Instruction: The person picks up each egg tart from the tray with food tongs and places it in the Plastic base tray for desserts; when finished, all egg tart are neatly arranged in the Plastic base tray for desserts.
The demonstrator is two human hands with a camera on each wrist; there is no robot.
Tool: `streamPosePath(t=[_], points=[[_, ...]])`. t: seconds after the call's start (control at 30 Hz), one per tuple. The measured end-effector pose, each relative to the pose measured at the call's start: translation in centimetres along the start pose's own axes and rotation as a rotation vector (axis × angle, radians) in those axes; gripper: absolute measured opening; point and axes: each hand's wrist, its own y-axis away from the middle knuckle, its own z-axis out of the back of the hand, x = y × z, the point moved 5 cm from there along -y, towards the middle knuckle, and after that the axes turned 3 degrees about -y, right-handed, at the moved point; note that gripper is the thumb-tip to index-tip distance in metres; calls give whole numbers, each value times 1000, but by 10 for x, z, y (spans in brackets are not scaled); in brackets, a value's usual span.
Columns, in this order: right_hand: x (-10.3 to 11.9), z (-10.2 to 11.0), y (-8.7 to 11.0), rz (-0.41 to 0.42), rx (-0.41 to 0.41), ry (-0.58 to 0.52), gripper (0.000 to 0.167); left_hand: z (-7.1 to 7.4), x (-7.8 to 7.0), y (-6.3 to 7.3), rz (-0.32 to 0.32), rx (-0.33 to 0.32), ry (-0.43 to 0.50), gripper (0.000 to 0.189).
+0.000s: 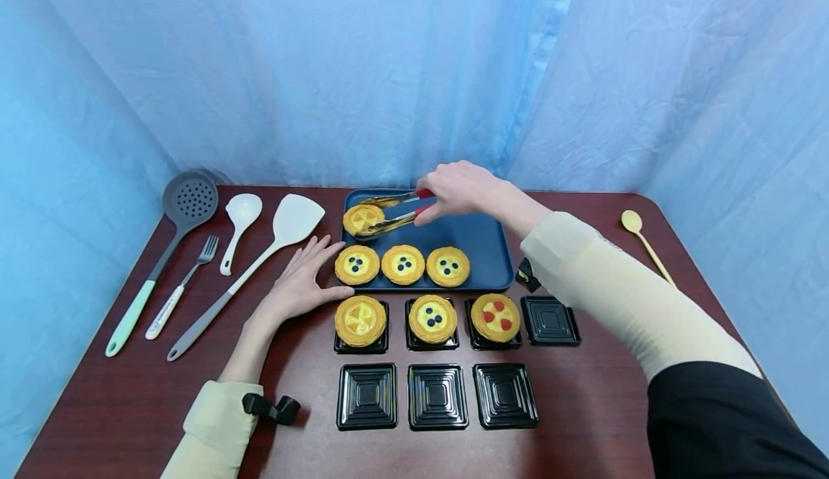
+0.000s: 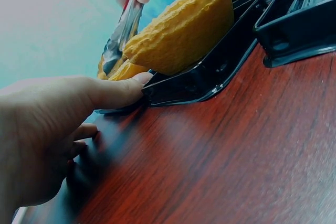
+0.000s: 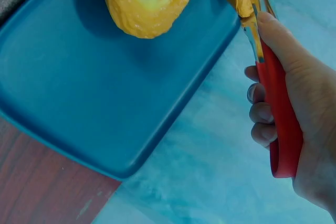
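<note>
My right hand [image 1: 456,190] grips red-handled metal tongs [image 3: 283,114]. In the head view the tongs' arms lie on either side of a plain yellow tart [image 1: 363,219] at the far left of the blue tray [image 1: 479,238]. Three blueberry-topped tarts [image 1: 403,265] sit in a row along the tray's near side. At the tray's left edge rests my left hand [image 1: 304,281], fingers spread, thumb beside the near left corner. In front of the tray, a plain tart [image 1: 360,321], a blueberry tart [image 1: 432,319] and a red-berry tart [image 1: 495,318] stand on black square holders.
A black holder [image 1: 550,320] without a tart lies at the right of that row, and three more [image 1: 437,396] nearer. Left are a slotted skimmer [image 1: 190,201], a fork [image 1: 181,288], a white ladle [image 1: 242,211] and a white spatula [image 1: 294,221]. A yellow spoon [image 1: 633,222] lies far right.
</note>
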Motion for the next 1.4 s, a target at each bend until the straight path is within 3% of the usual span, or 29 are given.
streamPosePath(t=[0.13,0.27,0.6,0.83,1.03,1.23,1.4], points=[[-7,9,11,-10,-11,-17,67,0,0,0,-6,-9,-1,92],[-22,19,34,-29,-26,-24,72,-1,-1,-1,-11,-15,3,91],[-78,20,137,-100,-133,-70,48,-1,1,-1,-10,-15,0,91],[-105,-8,218,-190,-155,-42,58,0,5,1,-2,-16,-1,91],[-116,-34,276,-208,-221,-23,56,1,6,2,-1,-18,2,92],[-117,-53,313,-237,-262,-23,48,2,5,2,-3,-17,4,92],[-112,-69,330,-220,-271,-20,46,2,5,2,-1,-12,-3,91]])
